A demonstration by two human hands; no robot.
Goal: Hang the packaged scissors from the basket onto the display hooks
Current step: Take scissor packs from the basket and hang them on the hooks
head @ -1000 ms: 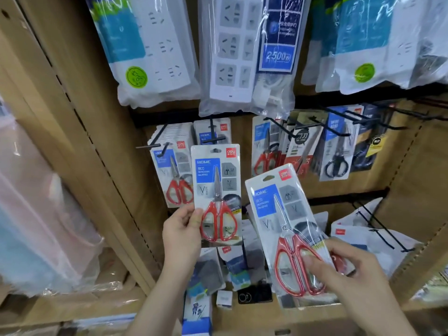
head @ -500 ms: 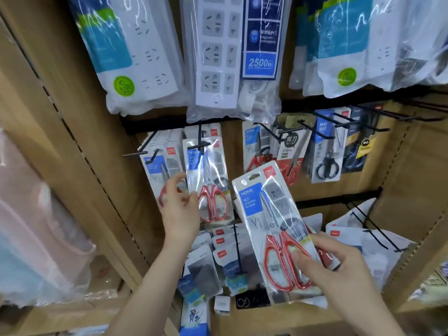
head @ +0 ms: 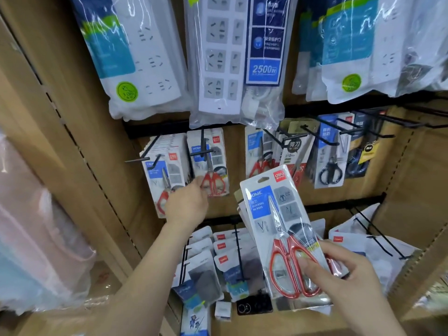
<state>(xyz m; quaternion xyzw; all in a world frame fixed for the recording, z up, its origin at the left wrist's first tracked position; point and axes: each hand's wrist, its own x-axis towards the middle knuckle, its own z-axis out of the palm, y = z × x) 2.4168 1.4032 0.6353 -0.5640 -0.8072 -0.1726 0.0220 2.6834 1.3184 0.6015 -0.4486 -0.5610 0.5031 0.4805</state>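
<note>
Left hand (head: pixel 186 204) touches hung scissors pack (head: pixel 213 166) on hook (head: pixel 202 151) near rack (head: pixel 155 128) left edge; pinching or not, can't tell. Right hand (head: pixel 346 282) grips second scissors pack (head: pixel 274 221), tilted, mid-rack, off any hook.

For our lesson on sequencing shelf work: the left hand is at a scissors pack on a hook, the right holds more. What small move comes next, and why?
Probably the left hand leaves the hung pack, already seated on its hook, and reaches for the right hand's top pack, not yet hung.
</note>
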